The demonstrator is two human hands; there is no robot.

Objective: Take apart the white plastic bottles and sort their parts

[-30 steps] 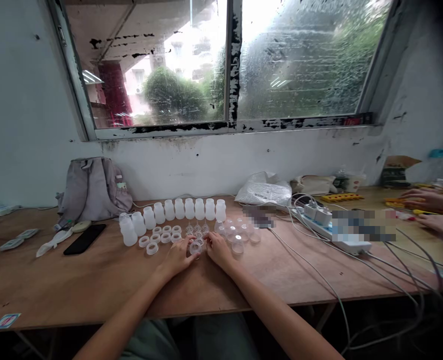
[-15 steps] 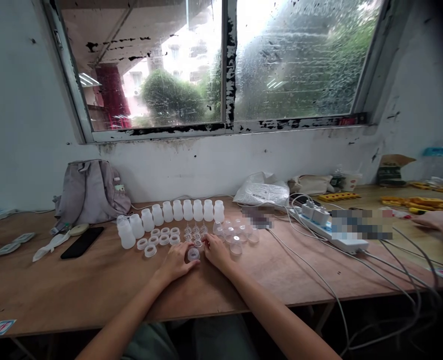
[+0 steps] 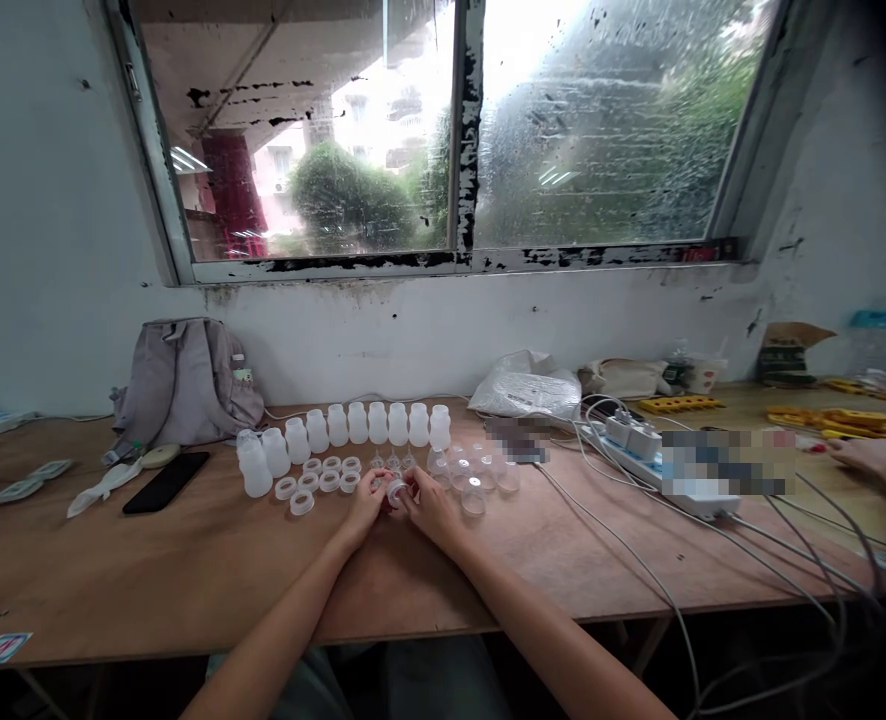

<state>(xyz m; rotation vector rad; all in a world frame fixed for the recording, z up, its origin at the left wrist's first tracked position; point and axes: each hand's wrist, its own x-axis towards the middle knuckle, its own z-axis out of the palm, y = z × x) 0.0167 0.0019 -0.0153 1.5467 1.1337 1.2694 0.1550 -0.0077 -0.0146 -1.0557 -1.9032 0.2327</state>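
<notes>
A clear white bottle ring [image 3: 396,491] is tilted up between my two hands, just above the table. My left hand [image 3: 369,497] grips its left side with closed fingers. On the other side, my right hand [image 3: 426,500] has its fingers closed at the ring's right edge; whether a teat is in them is too small to make out. Clear bottle teats [image 3: 393,460] stand right behind my hands, partly hidden by the fingers. Several white bottle rings [image 3: 329,480] lie to the left. Clear domed caps [image 3: 474,496] are grouped to the right of my right hand.
Frosted bottles [image 3: 357,423] stand in a curved row at the back. Left are a black phone [image 3: 165,483] and a grey backpack [image 3: 188,390]. Rightward lie a plastic bag [image 3: 527,385], a power strip [image 3: 683,490] with trailing cables, and another person's hand [image 3: 874,455].
The ring that stood on the table between my hands is now lifted and tilted. Both hands have closed in on it, and my right hand has come away from the teats.
</notes>
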